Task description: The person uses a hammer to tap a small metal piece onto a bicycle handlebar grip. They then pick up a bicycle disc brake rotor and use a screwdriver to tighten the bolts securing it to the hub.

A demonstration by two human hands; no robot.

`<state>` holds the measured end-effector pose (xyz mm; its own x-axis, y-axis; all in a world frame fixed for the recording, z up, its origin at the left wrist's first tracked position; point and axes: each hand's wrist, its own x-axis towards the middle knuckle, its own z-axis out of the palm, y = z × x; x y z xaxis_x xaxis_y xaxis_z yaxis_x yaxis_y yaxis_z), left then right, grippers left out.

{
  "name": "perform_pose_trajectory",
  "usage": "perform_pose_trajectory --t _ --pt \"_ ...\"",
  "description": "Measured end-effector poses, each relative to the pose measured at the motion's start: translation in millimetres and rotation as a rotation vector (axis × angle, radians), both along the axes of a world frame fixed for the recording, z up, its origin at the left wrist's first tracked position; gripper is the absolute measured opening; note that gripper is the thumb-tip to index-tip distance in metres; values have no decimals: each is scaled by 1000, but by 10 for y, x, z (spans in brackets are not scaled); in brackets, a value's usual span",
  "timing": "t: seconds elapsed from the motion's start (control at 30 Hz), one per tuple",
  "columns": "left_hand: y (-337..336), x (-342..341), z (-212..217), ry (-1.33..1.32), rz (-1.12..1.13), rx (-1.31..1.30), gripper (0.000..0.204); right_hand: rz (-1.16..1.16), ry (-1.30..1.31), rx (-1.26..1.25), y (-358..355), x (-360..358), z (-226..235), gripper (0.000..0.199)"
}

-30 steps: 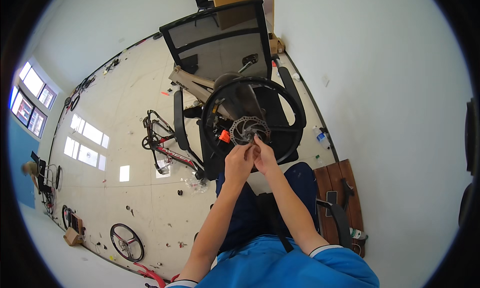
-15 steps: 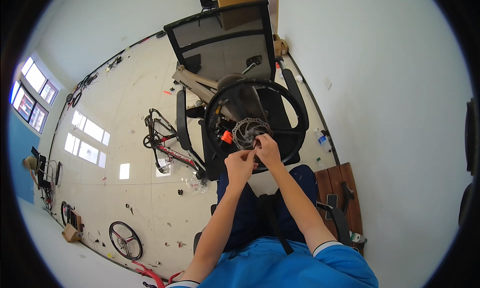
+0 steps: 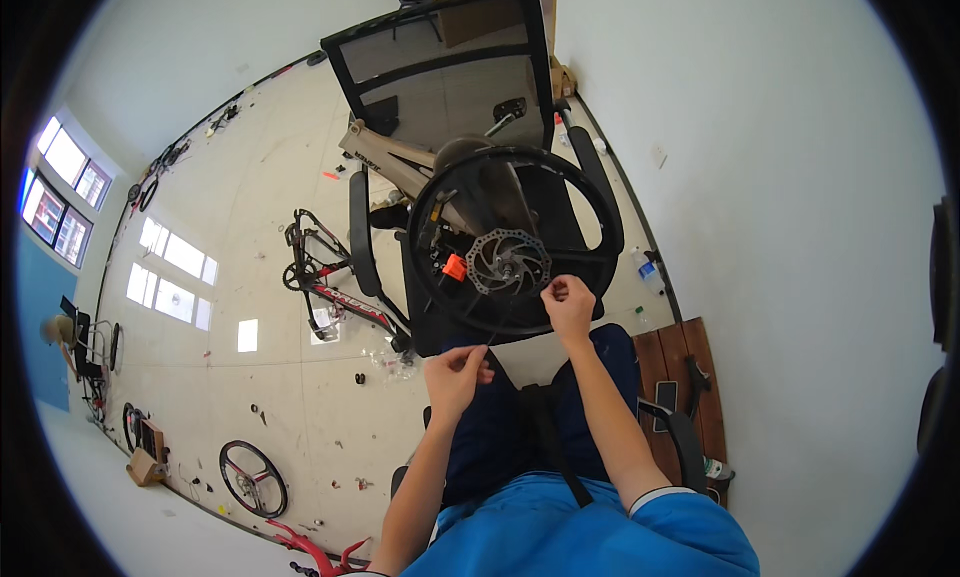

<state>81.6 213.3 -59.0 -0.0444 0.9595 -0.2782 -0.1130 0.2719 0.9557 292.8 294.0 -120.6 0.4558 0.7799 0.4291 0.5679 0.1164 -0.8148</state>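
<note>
A black spoked bicycle wheel (image 3: 413, 239) lies on the seat of an office chair (image 3: 470, 92) in front of me. At its hub is a silver slotted brake disc (image 3: 508, 262), with a small orange part (image 3: 455, 267) to its left. My right hand (image 3: 568, 305) is by the disc's lower right, over the wheel, its fingertips pinched together. Below the wheel's near edge, my left hand (image 3: 458, 379) holds thumb and forefinger together. Whatever either pinch holds is too small or hidden to name.
A beige bicycle frame (image 3: 385, 159) leans on the chair behind the wheel. Another frame (image 3: 345, 299) lies on the floor to the left, a loose wheel (image 3: 255, 480) farther down. At right are a wooden bench (image 3: 650, 367), a phone (image 3: 665, 405) and a bottle (image 3: 648, 274). Another person (image 3: 62, 332) is far left.
My hands, together at the disc's hub before, have drawn apart. The left one went down and left, off the wheel; the right one moved right. The hub now shows uncovered.
</note>
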Motion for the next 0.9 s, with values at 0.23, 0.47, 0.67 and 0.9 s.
perform_pose_trajectory --t 0.23,0.47,0.67,0.9 --pt "-83 23 -83 -4 -50 -55 20 134 24 -459 -48 78 -628 16" --pt "-87 -19 -135 31 -57 -86 20 178 27 -586 24 -197 -922 34" --pt "-75 -68 -151 34 -44 -107 19 203 -73 -701 262 -405 -925 28" --pt "-44 -64 -218 80 -21 -56 18 313 605 -604 -125 -367 -939 20"
